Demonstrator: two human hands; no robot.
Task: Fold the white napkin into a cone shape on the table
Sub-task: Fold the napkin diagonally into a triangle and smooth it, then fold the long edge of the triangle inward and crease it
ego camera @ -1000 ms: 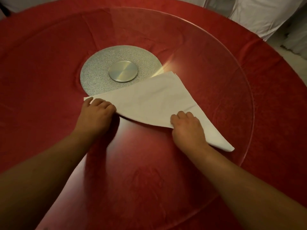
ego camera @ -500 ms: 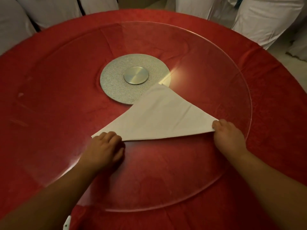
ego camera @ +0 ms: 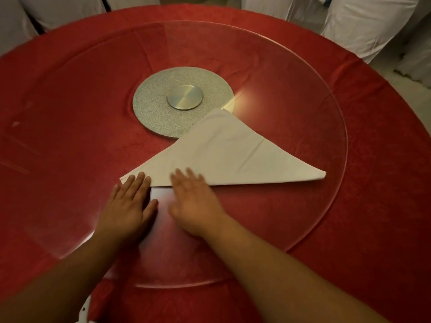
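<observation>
The white napkin [ego camera: 224, 155] lies flat as a triangle on the glass turntable [ego camera: 303, 94], right of the frame's centre, its long folded edge running along the bottom toward the person and its peak pointing up the frame, just overlapping the silver hub [ego camera: 163, 108]. The left hand [ego camera: 127, 206] rests flat and open, fingers spread, with its fingertips on the napkin's lower-left corner; this looks like pinning, so the cloth will not slide on the slick glass. The right hand [ego camera: 194, 201] is also open and flat, its fingertips on the folded edge just beside the left, grip closed on nothing; it reads as pressing or smoothing the crease, ready to begin rolling from that corner toward a cone. Motion blur softens the right hand's fingers, so whether they press or merely skim is unclear. How many layers the napkin holds cannot be told from above. The red counter [ego camera: 58, 89] is cut off at left and right, and the white-draped chairs [ego camera: 363, 22] along the top edge show only in part.
</observation>
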